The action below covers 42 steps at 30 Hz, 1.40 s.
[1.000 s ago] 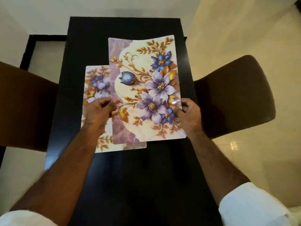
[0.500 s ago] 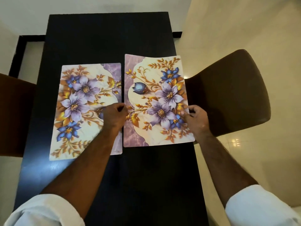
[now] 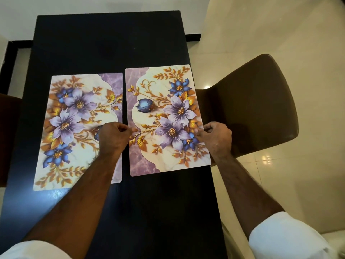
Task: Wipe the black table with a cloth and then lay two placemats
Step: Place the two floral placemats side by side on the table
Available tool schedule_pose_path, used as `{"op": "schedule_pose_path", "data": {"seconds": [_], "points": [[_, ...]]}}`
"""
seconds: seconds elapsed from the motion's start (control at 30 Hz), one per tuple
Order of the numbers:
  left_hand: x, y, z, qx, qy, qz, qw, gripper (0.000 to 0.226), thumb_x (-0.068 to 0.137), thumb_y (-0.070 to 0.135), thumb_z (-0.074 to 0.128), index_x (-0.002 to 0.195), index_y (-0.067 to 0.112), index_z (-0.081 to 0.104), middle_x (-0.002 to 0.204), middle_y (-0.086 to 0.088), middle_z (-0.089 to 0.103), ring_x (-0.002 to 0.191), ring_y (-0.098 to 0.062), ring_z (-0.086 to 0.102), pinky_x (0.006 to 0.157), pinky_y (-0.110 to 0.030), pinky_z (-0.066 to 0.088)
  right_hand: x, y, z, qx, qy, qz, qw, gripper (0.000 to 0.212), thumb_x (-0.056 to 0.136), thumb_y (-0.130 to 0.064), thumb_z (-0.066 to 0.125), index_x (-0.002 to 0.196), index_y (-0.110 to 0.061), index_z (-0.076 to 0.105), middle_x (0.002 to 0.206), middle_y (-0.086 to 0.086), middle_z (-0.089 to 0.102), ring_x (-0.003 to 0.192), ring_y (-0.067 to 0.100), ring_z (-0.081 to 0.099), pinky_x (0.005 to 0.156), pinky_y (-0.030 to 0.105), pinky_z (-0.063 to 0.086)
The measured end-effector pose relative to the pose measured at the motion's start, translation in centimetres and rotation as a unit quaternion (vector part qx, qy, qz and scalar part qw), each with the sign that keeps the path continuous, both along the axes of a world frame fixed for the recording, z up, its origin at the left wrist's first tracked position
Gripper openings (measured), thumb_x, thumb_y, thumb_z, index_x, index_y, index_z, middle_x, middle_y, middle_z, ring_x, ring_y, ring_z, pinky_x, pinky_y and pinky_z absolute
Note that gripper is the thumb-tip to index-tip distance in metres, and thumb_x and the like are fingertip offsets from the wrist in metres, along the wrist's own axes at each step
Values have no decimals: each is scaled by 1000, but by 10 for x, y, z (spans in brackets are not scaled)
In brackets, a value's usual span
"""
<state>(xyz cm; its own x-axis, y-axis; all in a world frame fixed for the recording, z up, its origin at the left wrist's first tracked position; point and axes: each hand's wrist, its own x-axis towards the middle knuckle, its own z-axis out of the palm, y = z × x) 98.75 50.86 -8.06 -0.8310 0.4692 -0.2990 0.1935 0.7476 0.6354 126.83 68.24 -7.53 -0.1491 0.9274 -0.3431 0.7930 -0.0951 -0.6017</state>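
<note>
Two floral placemats lie side by side on the black table (image 3: 112, 43). The left placemat (image 3: 74, 116) lies flat by the table's left edge, partly covered by my left forearm. The right placemat (image 3: 164, 109) reaches the table's right edge, a narrow dark gap apart from the left one. My left hand (image 3: 113, 137) pinches the right placemat's left edge. My right hand (image 3: 214, 137) pinches its right edge. No cloth is in view.
A brown chair (image 3: 252, 109) stands close against the table's right side. Another brown chair (image 3: 7, 137) shows at the left edge. Beige tiled floor (image 3: 280, 34) lies to the right, and a white wall runs behind the table's far end.
The right placemat, held over the left one a second ago, has moved right and come down flat beside it. Both hands kept hold of its edges.
</note>
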Motion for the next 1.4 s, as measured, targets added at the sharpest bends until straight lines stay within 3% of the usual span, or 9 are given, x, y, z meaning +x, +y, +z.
{"op": "schedule_pose_path", "data": {"seconds": [0.13,0.3,0.47,0.6,0.77,0.97,1.17,1.4], "points": [[1,-3,0,15,13,9,1000,31,96,35,88,111,8,86,100,-10,84,83,-29,80,87,-53,70,-3,2,2,5,-16,-16,1000,28,96,-41,85,111,-17,83,101,-2,80,91,14,76,83,41,68],[4,-3,3,23,22,14,999,34,93,39,90,110,10,87,99,-7,84,81,-25,80,84,-50,70,-6,2,5,16,-28,-14,999,28,97,-39,85,111,-15,83,101,1,80,89,14,76,77,34,66],[9,-2,3,28,39,14,999,37,94,42,88,112,10,87,105,-8,85,85,-22,78,88,-43,68,-6,1,4,15,-19,-32,999,28,97,-35,85,112,-12,83,103,4,80,93,17,77,82,39,68],[10,-4,2,43,47,17,998,37,93,44,89,111,11,87,102,-6,86,83,-22,80,85,-48,70,-5,0,3,8,-4,-42,999,25,96,-33,86,109,-12,82,103,4,80,94,19,77,85,41,68],[11,-2,3,37,45,20,998,37,93,46,88,111,13,87,102,-5,85,84,-24,80,84,-51,70,-7,0,2,17,-19,-36,999,24,96,-35,86,108,-14,83,99,0,78,91,14,73,77,32,62],[12,0,6,22,47,15,999,38,94,45,87,112,11,87,104,-7,85,85,-22,78,88,-48,69,-7,-2,5,11,-23,-31,999,26,96,-36,86,108,-13,82,101,2,78,92,15,74,81,36,65],[6,3,13,-31,23,31,999,44,91,50,88,108,9,85,101,-10,84,83,-27,77,90,-52,68,-8,0,9,-9,-49,-24,998,29,95,-42,86,101,-15,77,92,-2,71,89,15,71,62,24,49],[2,-1,18,-1,-26,63,998,35,90,45,91,102,12,83,96,-6,82,81,-23,77,88,-47,69,-10,-3,17,-25,-45,-24,998,31,96,-39,85,109,-12,76,102,3,76,94,19,75,70,31,57]]}}
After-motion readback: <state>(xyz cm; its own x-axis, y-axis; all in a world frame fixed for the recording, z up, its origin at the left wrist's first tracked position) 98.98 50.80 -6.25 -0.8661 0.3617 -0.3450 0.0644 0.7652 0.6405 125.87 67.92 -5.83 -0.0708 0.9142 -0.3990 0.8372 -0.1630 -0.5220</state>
